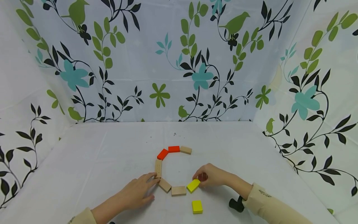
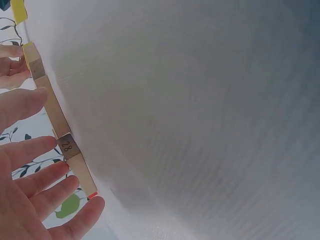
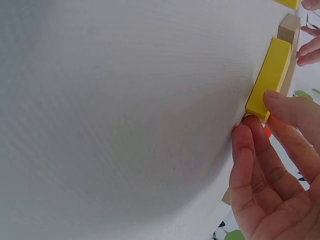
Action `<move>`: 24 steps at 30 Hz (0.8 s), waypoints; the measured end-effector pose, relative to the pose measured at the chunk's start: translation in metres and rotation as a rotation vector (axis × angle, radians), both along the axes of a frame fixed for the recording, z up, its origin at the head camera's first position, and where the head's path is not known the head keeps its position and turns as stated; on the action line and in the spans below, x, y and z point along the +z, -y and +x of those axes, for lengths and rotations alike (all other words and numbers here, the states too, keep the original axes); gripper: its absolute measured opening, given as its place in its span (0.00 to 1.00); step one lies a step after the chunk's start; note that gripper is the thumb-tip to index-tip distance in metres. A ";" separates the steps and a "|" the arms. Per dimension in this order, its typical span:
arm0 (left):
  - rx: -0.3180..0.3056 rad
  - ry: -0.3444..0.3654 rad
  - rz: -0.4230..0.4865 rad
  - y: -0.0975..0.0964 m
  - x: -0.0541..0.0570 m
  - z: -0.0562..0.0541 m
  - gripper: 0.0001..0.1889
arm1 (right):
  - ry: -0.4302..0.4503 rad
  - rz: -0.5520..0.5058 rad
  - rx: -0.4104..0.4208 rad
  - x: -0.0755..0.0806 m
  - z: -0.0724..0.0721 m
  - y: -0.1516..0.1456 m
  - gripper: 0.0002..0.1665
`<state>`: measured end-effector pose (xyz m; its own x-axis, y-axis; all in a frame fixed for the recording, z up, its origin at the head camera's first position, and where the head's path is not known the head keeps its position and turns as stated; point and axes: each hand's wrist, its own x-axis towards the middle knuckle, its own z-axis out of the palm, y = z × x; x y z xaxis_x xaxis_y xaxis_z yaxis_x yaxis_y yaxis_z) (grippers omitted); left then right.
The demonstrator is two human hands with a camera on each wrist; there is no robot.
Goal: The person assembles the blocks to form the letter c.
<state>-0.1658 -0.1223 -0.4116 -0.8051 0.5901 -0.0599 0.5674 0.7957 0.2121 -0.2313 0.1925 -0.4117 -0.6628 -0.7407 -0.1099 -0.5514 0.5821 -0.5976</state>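
Note:
On a white cloth, wooden blocks form a curve that opens to the right. My right hand (image 1: 213, 175) pinches a yellow block (image 1: 193, 185) by one end, its other end beside a plain block (image 1: 178, 191). Spread fingers of my left hand (image 1: 137, 189) touch the curve's left side, where an upright-running plain block (image 1: 158, 168) meets a slanted plain block (image 1: 165, 185). Further round come a tilted red block (image 1: 162, 154), another red block (image 1: 174, 149) and a plain block (image 1: 185, 150). In the left wrist view, one block end (image 2: 68, 146) bears "28".
A second yellow block (image 1: 197, 207) lies apart, nearer me than the curve. A black object (image 1: 236, 204) sits by the right sleeve. Patterned cloth (image 1: 173, 62) with leaves and birds hangs behind the white surface (image 1: 112, 149) and along its sides.

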 end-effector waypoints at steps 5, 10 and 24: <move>-0.009 -0.018 0.002 0.001 0.000 0.000 0.30 | -0.007 -0.001 0.007 -0.001 -0.002 0.001 0.15; -0.008 -0.019 0.004 0.001 0.000 0.000 0.30 | -0.008 -0.002 0.014 -0.002 -0.003 0.002 0.15; 0.001 -0.023 -0.018 0.001 -0.002 -0.001 0.29 | -0.002 -0.006 0.007 -0.004 -0.004 0.003 0.17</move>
